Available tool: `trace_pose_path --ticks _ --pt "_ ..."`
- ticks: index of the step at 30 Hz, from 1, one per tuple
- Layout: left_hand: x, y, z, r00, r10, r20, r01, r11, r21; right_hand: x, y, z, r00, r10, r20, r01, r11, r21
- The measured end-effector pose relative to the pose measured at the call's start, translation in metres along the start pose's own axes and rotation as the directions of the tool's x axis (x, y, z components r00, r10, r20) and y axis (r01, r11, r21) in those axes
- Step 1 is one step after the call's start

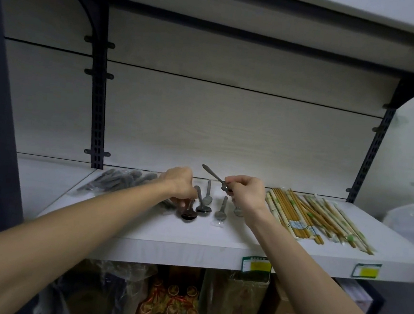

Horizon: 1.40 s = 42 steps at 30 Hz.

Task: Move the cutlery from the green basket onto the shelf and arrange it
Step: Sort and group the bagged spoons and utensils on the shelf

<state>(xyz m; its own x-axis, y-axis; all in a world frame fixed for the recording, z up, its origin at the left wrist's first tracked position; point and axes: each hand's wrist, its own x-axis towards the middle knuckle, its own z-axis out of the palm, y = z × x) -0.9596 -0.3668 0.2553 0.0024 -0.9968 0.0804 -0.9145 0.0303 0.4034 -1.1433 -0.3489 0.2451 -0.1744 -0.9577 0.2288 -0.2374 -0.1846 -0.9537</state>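
Both my arms reach onto the white shelf (143, 226). My right hand (245, 193) pinches a metal spoon (213, 176) above the shelf, its handle pointing up and to the left. My left hand (179, 184) curls down over the handles of spoons lying at the left of a row, near a dark-bowled spoon (189, 214). More spoons (205, 204) lie side by side between my hands, bowls toward me, one (221, 211) in a clear wrapper. The green basket is out of view.
A clear bag of grey cutlery (120, 181) lies at the shelf's back left. Bundles of wooden chopsticks (309, 217) cover the right part. Dark slotted uprights (99, 121) stand at the back. Price tags (256, 264) hang on the front edge; packaged goods (174, 303) fill the shelf below.
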Motion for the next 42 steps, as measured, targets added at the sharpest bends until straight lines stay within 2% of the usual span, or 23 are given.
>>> trace_pose_path --ticks 5,13,18,21,30,32,34,36,42 --pt "-0.005 -0.005 -0.004 0.999 0.028 -0.030 -0.027 1.000 0.010 -0.006 -0.004 0.016 0.997 -0.008 0.076 0.009 1.000 -0.025" --pt "-0.014 -0.023 -0.013 0.994 0.051 0.092 -0.040 0.992 -0.116 -0.016 0.000 0.046 0.989 -0.105 0.107 0.125 0.970 -0.209" --pt "-0.020 -0.026 -0.017 0.980 0.101 0.174 -0.084 0.991 -0.101 -0.015 0.005 0.041 0.993 -0.099 0.068 0.110 0.978 -0.178" --pt "-0.022 -0.020 -0.017 0.972 0.120 0.204 -0.084 0.981 -0.175 -0.013 0.008 0.036 0.994 -0.095 0.051 0.102 0.981 -0.162" --pt "-0.027 -0.011 -0.012 0.963 0.157 0.218 -0.076 0.937 -0.342 -0.021 0.007 0.027 0.997 -0.065 0.029 0.068 0.992 -0.102" --pt "-0.028 -0.014 -0.013 0.968 0.170 0.182 -0.091 0.921 -0.379 -0.021 0.006 0.026 0.998 -0.063 0.026 0.065 0.992 -0.109" --pt "-0.027 -0.019 -0.013 0.976 0.211 0.063 -0.180 0.929 -0.323 -0.023 0.005 0.028 0.998 -0.045 0.034 0.049 0.990 -0.131" --pt "-0.029 -0.022 -0.014 0.970 0.239 -0.037 -0.241 0.954 -0.177 -0.024 0.003 0.030 0.999 -0.027 0.047 0.034 0.988 -0.149" --pt "-0.034 -0.034 -0.015 0.977 0.210 0.025 -0.205 0.972 -0.118 -0.028 0.000 0.039 0.998 -0.043 0.045 0.051 0.979 -0.199"
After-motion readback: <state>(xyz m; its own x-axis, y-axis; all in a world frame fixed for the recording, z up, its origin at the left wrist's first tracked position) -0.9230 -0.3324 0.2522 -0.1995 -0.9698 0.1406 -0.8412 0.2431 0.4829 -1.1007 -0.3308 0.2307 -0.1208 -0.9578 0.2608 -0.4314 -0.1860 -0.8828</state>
